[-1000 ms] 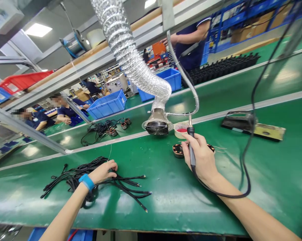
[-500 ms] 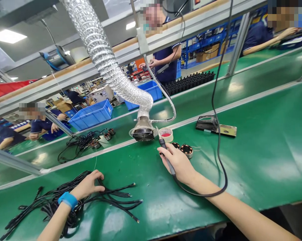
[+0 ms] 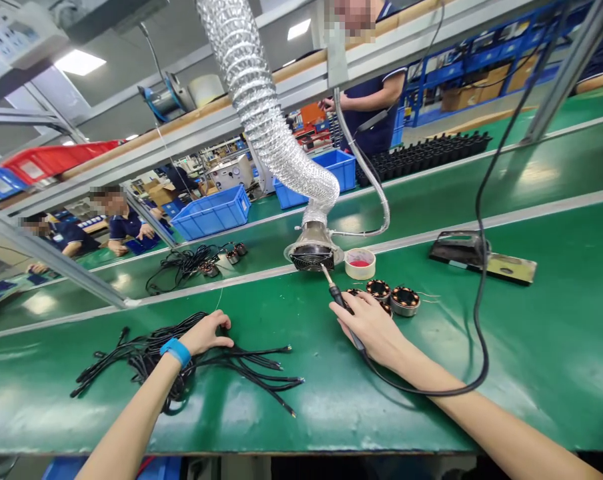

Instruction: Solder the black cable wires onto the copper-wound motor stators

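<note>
Right hand point(image 3: 374, 327) grips a soldering iron point(image 3: 342, 309) tip-up beside 3 copper coils point(image 3: 404, 300) mid-bench point(image 3: 531, 333); left hand point(image 3: 206, 333), fingers curled, rests on black cables point(image 3: 241, 363) at left.

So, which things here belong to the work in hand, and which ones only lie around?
In hand:
right hand holding soldering iron
left hand on black cables
copper-wound coils

Lying about:
blue bins
red-filled pot
iron stand
far cable bundle
</note>
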`<action>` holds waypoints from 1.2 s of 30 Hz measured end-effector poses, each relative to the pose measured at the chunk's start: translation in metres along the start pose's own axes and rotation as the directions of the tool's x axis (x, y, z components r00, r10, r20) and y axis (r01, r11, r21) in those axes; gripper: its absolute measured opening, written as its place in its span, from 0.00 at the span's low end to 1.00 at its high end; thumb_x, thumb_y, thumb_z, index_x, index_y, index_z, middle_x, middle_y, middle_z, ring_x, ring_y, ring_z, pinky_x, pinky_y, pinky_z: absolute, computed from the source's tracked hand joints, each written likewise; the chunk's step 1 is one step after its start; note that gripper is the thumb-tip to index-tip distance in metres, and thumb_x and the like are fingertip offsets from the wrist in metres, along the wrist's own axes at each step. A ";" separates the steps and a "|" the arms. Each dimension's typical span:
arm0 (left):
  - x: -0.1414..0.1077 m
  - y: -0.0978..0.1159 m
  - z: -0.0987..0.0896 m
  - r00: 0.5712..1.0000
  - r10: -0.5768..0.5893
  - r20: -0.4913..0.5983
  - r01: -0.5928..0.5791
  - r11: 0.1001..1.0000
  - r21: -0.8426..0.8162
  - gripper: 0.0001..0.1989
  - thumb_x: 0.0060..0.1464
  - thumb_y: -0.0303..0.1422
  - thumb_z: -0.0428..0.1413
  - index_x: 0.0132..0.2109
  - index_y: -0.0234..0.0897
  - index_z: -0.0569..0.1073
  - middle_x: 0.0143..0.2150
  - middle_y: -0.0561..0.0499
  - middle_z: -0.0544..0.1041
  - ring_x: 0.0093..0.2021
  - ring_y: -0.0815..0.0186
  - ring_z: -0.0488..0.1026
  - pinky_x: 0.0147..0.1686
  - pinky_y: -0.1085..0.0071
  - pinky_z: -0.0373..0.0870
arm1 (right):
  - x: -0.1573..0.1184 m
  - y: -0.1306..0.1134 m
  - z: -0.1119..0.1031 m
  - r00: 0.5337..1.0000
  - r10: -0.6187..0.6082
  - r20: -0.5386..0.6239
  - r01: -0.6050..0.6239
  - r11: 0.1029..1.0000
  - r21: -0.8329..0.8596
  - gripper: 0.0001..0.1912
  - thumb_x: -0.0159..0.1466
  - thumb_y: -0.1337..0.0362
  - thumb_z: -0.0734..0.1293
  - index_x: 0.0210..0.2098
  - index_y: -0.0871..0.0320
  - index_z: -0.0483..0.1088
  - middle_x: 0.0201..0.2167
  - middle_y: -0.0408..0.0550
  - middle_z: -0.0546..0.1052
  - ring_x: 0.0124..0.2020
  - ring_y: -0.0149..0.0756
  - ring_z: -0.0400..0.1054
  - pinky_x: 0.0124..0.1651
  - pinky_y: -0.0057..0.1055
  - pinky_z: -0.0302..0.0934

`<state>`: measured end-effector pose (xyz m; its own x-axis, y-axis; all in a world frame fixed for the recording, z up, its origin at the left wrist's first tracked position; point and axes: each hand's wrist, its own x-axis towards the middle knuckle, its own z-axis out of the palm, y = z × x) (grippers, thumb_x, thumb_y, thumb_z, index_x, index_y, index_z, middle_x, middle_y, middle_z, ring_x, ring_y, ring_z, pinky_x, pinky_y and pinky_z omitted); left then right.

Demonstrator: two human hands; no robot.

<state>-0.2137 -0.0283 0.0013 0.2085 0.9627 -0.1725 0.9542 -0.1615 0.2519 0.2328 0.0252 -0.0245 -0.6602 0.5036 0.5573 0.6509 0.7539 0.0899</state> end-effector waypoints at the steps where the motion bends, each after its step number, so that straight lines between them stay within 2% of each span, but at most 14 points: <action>1: -0.003 -0.001 0.001 1.000 0.022 -0.017 -0.022 1.000 -0.002 0.23 0.48 0.51 0.63 0.41 0.37 0.73 0.42 0.48 0.71 0.39 0.60 0.71 0.41 0.67 0.66 | 0.000 -0.001 0.000 1.000 -0.004 -0.004 0.004 1.000 0.010 0.18 0.64 0.75 0.59 0.52 0.60 0.68 0.50 0.61 0.69 0.46 0.46 0.67 0.52 0.44 0.61; 7: -0.009 0.000 0.006 0.994 0.097 -0.043 -0.095 0.994 0.053 0.24 0.50 0.53 0.62 0.44 0.38 0.74 0.43 0.47 0.73 0.40 0.60 0.73 0.43 0.66 0.68 | 0.000 -0.014 -0.008 1.000 -0.004 0.001 0.004 0.990 0.143 0.21 0.64 0.78 0.58 0.54 0.60 0.66 0.50 0.59 0.68 0.45 0.44 0.64 0.50 0.42 0.63; 12: -0.013 0.007 0.012 0.990 0.093 -0.107 -0.084 0.993 0.085 0.21 0.55 0.51 0.58 0.43 0.38 0.75 0.43 0.48 0.73 0.40 0.60 0.74 0.43 0.65 0.69 | 0.001 -0.033 -0.014 0.999 -0.021 0.031 0.013 0.972 0.237 0.22 0.63 0.80 0.56 0.52 0.58 0.66 0.50 0.58 0.68 0.45 0.43 0.64 0.45 0.38 0.66; 15: -0.020 0.015 0.020 0.979 0.084 -0.183 -0.072 0.995 0.072 0.18 0.59 0.49 0.55 0.45 0.39 0.74 0.47 0.46 0.72 0.43 0.60 0.74 0.46 0.65 0.70 | 0.002 -0.043 -0.017 0.997 -0.067 0.036 0.056 0.964 0.259 0.22 0.63 0.81 0.55 0.51 0.59 0.66 0.50 0.60 0.67 0.47 0.44 0.63 0.46 0.38 0.67; 19: -0.024 0.033 0.030 0.977 0.123 -0.173 -0.128 0.992 -0.014 0.18 0.60 0.47 0.56 0.51 0.41 0.72 0.50 0.46 0.71 0.44 0.62 0.73 0.46 0.67 0.70 | 0.004 -0.048 -0.020 0.994 -0.096 0.047 0.080 0.957 0.278 0.21 0.64 0.81 0.55 0.50 0.59 0.66 0.50 0.60 0.67 0.48 0.43 0.63 0.46 0.38 0.67; 23: -0.013 0.061 0.038 0.971 0.162 -0.173 -0.178 0.981 -0.081 0.13 0.62 0.43 0.55 0.47 0.41 0.74 0.45 0.48 0.73 0.43 0.63 0.73 0.46 0.68 0.69 | 0.001 -0.041 -0.021 0.995 -0.075 0.072 0.055 0.968 0.245 0.19 0.65 0.79 0.56 0.50 0.58 0.67 0.49 0.59 0.68 0.45 0.42 0.63 0.45 0.38 0.67; 28: 0.011 0.094 0.048 0.964 0.201 -0.172 -0.219 0.971 -0.093 0.10 0.63 0.41 0.54 0.40 0.40 0.73 0.38 0.51 0.72 0.38 0.65 0.71 0.40 0.70 0.67 | -0.010 -0.022 -0.022 0.996 -0.030 0.079 0.014 0.982 0.189 0.21 0.64 0.80 0.55 0.52 0.58 0.67 0.51 0.59 0.67 0.46 0.42 0.62 0.47 0.38 0.66; 36: 0.042 0.125 0.058 0.963 0.163 -0.216 -0.182 0.981 -0.071 0.07 0.63 0.36 0.52 0.37 0.39 0.69 0.36 0.52 0.71 0.34 0.65 0.68 0.35 0.69 0.63 | -0.038 0.006 -0.034 0.997 0.030 0.065 -0.041 0.984 0.175 0.23 0.65 0.80 0.54 0.52 0.55 0.68 0.52 0.58 0.68 0.48 0.42 0.65 0.47 0.38 0.67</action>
<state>-0.0735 -0.0208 -0.0297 0.3099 0.9474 0.0806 0.8827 -0.3182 0.3458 0.2750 -0.0037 -0.0168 -0.6633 0.5522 0.5051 0.6018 0.7948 -0.0785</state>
